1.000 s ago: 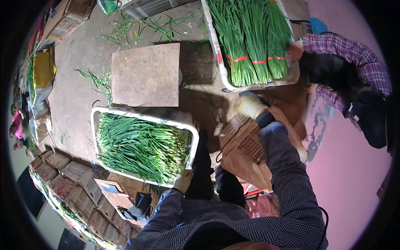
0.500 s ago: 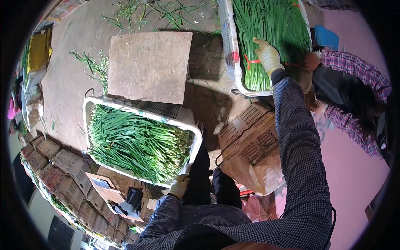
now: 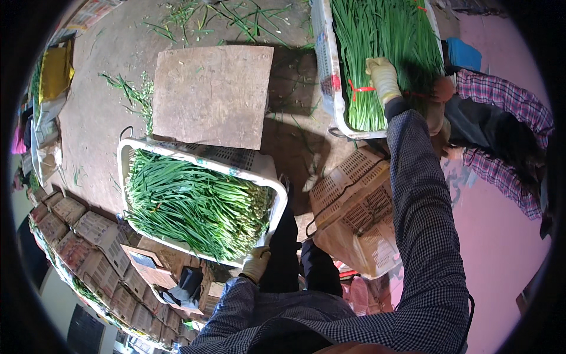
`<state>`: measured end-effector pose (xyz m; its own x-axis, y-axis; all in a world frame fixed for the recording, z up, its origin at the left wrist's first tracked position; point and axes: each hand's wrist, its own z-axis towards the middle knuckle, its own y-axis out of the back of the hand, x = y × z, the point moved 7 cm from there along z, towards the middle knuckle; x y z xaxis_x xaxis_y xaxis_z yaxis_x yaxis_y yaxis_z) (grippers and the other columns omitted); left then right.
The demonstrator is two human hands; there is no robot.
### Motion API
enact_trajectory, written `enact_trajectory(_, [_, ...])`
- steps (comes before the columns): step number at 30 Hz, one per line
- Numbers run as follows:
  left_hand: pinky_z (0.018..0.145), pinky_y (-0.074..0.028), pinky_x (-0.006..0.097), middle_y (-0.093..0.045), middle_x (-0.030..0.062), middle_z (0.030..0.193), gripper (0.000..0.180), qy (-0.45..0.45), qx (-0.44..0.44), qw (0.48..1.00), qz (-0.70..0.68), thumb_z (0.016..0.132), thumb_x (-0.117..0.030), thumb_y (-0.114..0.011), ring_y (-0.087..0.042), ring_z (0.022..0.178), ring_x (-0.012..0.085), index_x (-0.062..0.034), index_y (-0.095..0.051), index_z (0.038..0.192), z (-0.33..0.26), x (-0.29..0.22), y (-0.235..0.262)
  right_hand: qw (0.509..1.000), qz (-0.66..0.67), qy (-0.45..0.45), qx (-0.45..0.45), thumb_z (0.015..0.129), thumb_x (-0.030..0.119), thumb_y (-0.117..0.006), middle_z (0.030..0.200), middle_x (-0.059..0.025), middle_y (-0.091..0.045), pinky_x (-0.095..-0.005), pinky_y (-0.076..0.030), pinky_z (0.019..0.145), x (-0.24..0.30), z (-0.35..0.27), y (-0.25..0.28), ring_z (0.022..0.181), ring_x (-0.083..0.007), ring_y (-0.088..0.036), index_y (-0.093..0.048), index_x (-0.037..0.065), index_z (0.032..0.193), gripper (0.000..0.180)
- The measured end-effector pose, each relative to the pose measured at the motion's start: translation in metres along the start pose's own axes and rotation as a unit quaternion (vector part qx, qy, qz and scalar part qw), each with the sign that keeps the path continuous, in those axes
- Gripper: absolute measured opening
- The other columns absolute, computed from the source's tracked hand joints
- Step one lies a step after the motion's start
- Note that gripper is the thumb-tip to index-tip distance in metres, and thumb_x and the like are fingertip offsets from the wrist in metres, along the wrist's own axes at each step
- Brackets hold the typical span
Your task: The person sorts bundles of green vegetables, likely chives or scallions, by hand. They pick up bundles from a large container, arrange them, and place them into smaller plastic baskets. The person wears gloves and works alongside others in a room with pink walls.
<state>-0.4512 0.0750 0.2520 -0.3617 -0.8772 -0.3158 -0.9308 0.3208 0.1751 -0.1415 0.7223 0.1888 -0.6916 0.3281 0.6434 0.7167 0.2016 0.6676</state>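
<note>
My right hand [image 3: 383,79], in a pale glove, reaches far forward and closes on a bundle of green chives [image 3: 377,53] tied with a red band, lying in the far white crate [image 3: 327,88]. My left hand [image 3: 256,264], also gloved, grips the near corner of a second white crate [image 3: 132,147] heaped with loose green chives [image 3: 194,203]. Another person in a plaid shirt [image 3: 501,130] crouches at the right, with a hand by the far crate.
A flat brown board [image 3: 212,94] lies on the dirt ground between the crates. An overturned tan slotted basket [image 3: 359,212] stands by my legs. Several stacked cardboard boxes [image 3: 82,242] line the lower left. Loose chive scraps [image 3: 132,94] litter the ground.
My right hand went from near the tan basket up to the far crate and closed on a banded bundle. My left hand stayed on the near crate's corner.
</note>
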Motion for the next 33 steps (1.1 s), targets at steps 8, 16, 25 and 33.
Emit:
enact_trajectory(8, [0.098,-0.051,0.038,-0.069,0.0186,0.122,0.034,0.047,0.011,0.997,-0.068,0.097,-0.029,-0.062,-0.065,0.113,0.0334,-0.0068,-0.07,0.122,0.009,0.034,-0.011,0.884,0.457,-0.091,0.02,0.097,0.029,-0.064,0.077,-0.001,-0.059,-0.031,-0.048,0.051,-0.033,-0.059,0.042,0.058,-0.0124,-0.052,-0.064,0.005,0.117,0.031])
enact_trajectory(16, [0.091,-0.053,0.036,-0.071,0.0169,0.113,0.038,-0.035,-0.05,0.997,-0.046,0.097,-0.024,-0.062,-0.068,0.101,0.0264,-0.004,-0.065,0.129,0.016,0.011,-0.004,0.96,0.1,-0.095,0.244,0.089,0.011,-0.07,0.084,-0.0099,-0.072,-0.0333,-0.052,0.063,-0.126,-0.248,-0.026,0.068,-0.0178,-0.065,-0.073,0.001,0.102,0.017])
enact_trajectory(25, [0.088,-0.051,0.032,-0.066,0.0091,0.111,0.04,-0.068,-0.037,0.992,-0.101,0.098,-0.008,-0.064,-0.064,0.099,0.0192,-0.0058,-0.058,0.137,-0.002,-0.02,-0.026,0.934,-0.276,0.13,0.188,0.087,0.004,-0.061,0.093,-0.013,-0.071,-0.0413,-0.055,0.078,-0.265,-0.462,-0.068,0.083,-0.0337,-0.066,-0.071,0.001,0.095,0.013])
enact_trajectory(33, [0.117,-0.035,0.041,-0.046,0.0232,0.15,0.095,-0.252,-0.012,0.945,0.209,0.081,-0.026,-0.084,-0.044,0.139,0.036,-0.0001,-0.031,0.155,0.013,-0.134,-0.108,0.924,-0.066,-0.291,0.239,0.072,0.02,-0.078,0.121,-0.0227,-0.068,-0.0417,-0.049,0.102,-0.354,-0.641,-0.033,0.118,-0.0379,-0.062,-0.068,-0.001,0.12,0.053])
